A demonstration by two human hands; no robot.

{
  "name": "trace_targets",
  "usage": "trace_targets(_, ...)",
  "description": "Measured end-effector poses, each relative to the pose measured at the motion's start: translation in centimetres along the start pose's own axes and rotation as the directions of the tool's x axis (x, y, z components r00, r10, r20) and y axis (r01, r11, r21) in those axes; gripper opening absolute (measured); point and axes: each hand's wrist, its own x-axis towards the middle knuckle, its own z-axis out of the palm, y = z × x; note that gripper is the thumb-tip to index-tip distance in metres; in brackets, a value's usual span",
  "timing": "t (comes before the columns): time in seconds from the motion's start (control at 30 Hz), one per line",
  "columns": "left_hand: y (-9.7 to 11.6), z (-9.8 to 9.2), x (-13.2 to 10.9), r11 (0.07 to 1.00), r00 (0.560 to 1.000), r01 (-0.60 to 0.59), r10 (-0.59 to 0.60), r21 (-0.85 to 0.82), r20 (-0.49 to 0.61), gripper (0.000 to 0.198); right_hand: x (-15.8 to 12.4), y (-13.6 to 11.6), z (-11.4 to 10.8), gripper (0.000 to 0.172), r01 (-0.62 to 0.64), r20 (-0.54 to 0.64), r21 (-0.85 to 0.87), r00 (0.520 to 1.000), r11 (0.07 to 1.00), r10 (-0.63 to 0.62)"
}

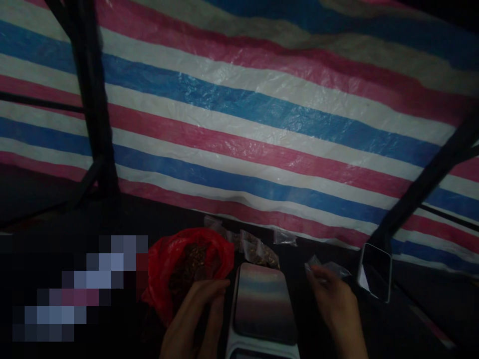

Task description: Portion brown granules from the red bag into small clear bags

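Note:
My left hand (198,314) is between a red plastic bag (155,259) and a kitchen scale (265,304). Its fingers are stretched and apart, with nothing visible in them. Loose dark brown bits (196,257) fill part of the red bag, which stands with its mouth wide. The scale has a shiny, flat weighing plate with nothing on it. To the right of the scale, my right hand (335,304) pinches the edge of a small clear plastic bag (313,260). More clear plastic lies behind those fingers; how many bags there are I cannot tell.
Several small filled clear bags (258,252) lie in a row behind the scale, with a flat clear bag (285,238) beside them. A phone (375,273) leans at the right. Behind the dark table hangs a striped plastic sheet (239,144) between dark poles (92,99).

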Motion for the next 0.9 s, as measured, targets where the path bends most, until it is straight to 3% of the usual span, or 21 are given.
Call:
trace_targets(0.07,-0.2,0.6,-0.3,0.993,0.996,-0.087,0.087,0.078,0.012,0.025,-1.1,-2.3,0.0,0.036,0.098,0.054,0.237,0.992,0.967,-0.114)
trace_targets(0.13,-0.6,1.2,-0.6,0.967,0.981,-0.196,0.195,0.166,0.02,0.042,-2.8,-5.0,0.2,0.035,0.147,0.199,0.498,0.94,0.855,-0.277)
trace_targets(0.2,-1.1,1.7,-0.8,0.928,0.956,-0.293,0.292,0.232,0.038,0.069,-4.8,-7.5,0.5,0.022,0.17,0.34,0.559,0.846,0.811,-0.411)
trace_targets(0.27,-1.6,1.8,-0.8,0.895,0.934,-0.357,0.351,0.268,0.073,0.083,-6.6,-9.4,0.8,0.011,0.18,0.438,0.586,0.749,0.79,-0.497)
trace_targets(0.33,-2.0,1.5,-0.6,0.881,0.925,-0.381,0.365,0.279,0.108,0.08,-7.8,-10.6,1.0,0.017,0.149,0.527,0.605,0.662,0.782,-0.533)
trace_targets(0.4,-2.2,1.0,-0.2,0.874,0.918,-0.397,0.372,0.279,0.139,0.069,-8.4,-11.3,1.1,0.02,0.131,0.569,0.602,0.621,0.787,-0.539)
trace_targets(0.53,-1.7,-0.2,0.4,0.878,0.914,-0.405,0.387,0.256,0.121,0.048,-8.4,-11.6,1.0,0.022,0.16,0.564,0.563,0.642,0.811,-0.519)
trace_targets(0.7,-0.8,-1.1,0.8,0.905,0.917,-0.393,0.4,0.16,-0.008,0.033,-8.4,-11.9,0.9,0.026,0.232,0.476,0.523,0.719,0.821,-0.506)
trace_targets(0.9,-1.2,-1.6,1.1,0.928,0.936,-0.347,0.351,0.139,-0.005,0.031,-8.8,-12.5,1.4,0.016,0.253,0.456,0.548,0.709,0.797,-0.538)
